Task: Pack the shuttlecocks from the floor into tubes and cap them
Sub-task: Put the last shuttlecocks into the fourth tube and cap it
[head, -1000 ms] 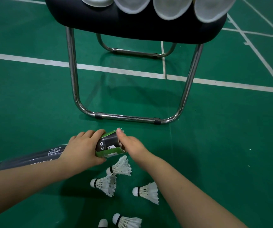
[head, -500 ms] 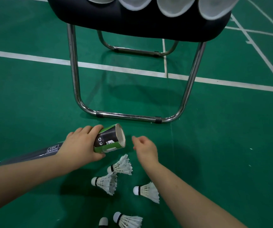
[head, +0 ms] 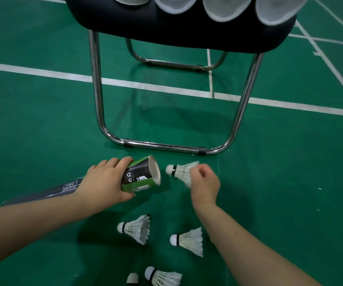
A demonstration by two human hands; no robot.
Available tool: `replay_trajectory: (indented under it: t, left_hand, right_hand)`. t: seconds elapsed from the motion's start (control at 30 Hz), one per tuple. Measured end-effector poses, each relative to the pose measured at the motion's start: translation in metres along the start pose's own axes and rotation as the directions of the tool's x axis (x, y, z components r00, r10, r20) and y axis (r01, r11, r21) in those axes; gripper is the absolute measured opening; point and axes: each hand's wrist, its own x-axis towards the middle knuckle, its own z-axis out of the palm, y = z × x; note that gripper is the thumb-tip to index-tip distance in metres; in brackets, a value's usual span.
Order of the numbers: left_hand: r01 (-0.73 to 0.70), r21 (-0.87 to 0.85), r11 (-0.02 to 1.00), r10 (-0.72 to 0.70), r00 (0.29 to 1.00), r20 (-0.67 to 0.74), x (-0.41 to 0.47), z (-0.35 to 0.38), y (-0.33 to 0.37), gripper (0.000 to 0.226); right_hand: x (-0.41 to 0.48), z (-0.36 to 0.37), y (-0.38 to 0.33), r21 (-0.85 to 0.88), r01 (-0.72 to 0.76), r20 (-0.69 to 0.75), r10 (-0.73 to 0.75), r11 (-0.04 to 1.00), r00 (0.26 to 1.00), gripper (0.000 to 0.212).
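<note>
left hand (head: 104,182) grips the tube (head: 141,174) near its open mouth, which faces right | right hand (head: 204,184) pinches the held shuttlecock (head: 180,170) by its feathers, cork pointing left, just beside the mouth, outside it | loose shuttlecocks (head: 134,229) lie nearer on the floor (head: 290,182) | chair (head: 96,89) stands far, white caps (head: 224,7) on its seat

Glossy chrome metal chair frame (head: 98,104), matt green floor (head: 290,172), printed cardboard tube (head: 139,175), white feather shuttlecocks (head: 189,241)
</note>
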Motion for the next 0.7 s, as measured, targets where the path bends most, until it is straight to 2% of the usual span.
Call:
replay_trajectory:
  t: [0.07, 0.13, 0.2, 0.3, 0.33, 0.47, 0.53, 0.57, 0.6, 0.63, 0.67, 0.7]
  left_hand:
    - [0.005, 0.002, 1.0, -0.005, 1.0, 0.006, 0.0, -0.001, 0.0, 0.085]
    - [0.002, 0.01, 1.0, -0.002, 1.0, 0.014, 0.0, 0.0, 0.001, 0.085]
    - [-0.001, 0.009, 1.0, 0.001, 1.0, 0.019, 0.0, 0.0, 0.002, 0.085]
    - [0.0, 0.002, 1.0, 0.0, 1.0, 0.029, 0.0, -0.001, 0.002, 0.086]
    - [0.002, 0.001, 1.0, -0.002, 0.999, 0.034, 0.0, 0.0, 0.001, 0.087]
    - [-0.012, 0.021, 1.0, 0.011, 0.999, 0.045, -0.001, 0.002, 0.004, 0.089]
    - [-0.037, 0.033, 0.999, 0.034, 0.997, 0.072, -0.005, 0.005, 0.005, 0.091]
    - [-0.054, 0.044, 0.998, 0.05, 0.994, 0.097, -0.008, 0.008, 0.005, 0.092]
    - [-0.076, 0.064, 0.995, 0.068, 0.99, 0.123, -0.012, 0.011, 0.005, 0.092]
    - [-0.094, 0.086, 0.992, 0.082, 0.987, 0.141, -0.015, 0.013, 0.005, 0.091]
    - [-0.103, 0.101, 0.99, 0.088, 0.985, 0.149, -0.017, 0.014, 0.004, 0.091]
    - [-0.101, 0.106, 0.989, 0.085, 0.986, 0.144, -0.016, 0.014, 0.003, 0.09]
  right_hand:
    - [0.006, -0.003, -0.015, 0.121, 0.134, -0.073, -0.126, 0.984, 0.989, 0.032]
    - [0.006, -0.001, -0.023, 0.19, 0.224, -0.029, -0.223, 0.956, 0.974, 0.038]
    - [0.002, 0.004, -0.027, 0.191, 0.255, 0.133, -0.283, 0.948, 0.95, 0.038]
    - [-0.01, 0.016, -0.025, 0.06, 0.263, 0.408, -0.264, 0.963, 0.874, 0.025]
    - [-0.014, 0.019, -0.026, 0.005, 0.253, 0.501, -0.222, 0.967, 0.837, 0.022]
    - [-0.027, 0.027, -0.032, -0.149, 0.157, 0.732, 0.002, 0.976, 0.682, 0.054]
    - [-0.029, 0.028, -0.034, -0.137, 0.082, 0.825, 0.068, 0.987, 0.561, 0.045]
    - [-0.031, 0.027, -0.034, -0.123, 0.049, 0.877, 0.085, 0.991, 0.472, 0.034]
    - [-0.034, 0.028, -0.032, -0.117, 0.022, 0.912, 0.099, 0.993, 0.398, 0.031]
    - [-0.036, 0.029, -0.027, -0.112, -0.004, 0.924, 0.106, 0.994, 0.366, 0.03]
    - [-0.039, 0.033, -0.022, -0.085, -0.023, 0.916, 0.087, 0.996, 0.391, 0.027]
    - [-0.044, 0.036, -0.018, -0.03, -0.061, 0.868, 0.056, 0.998, 0.493, 0.02]
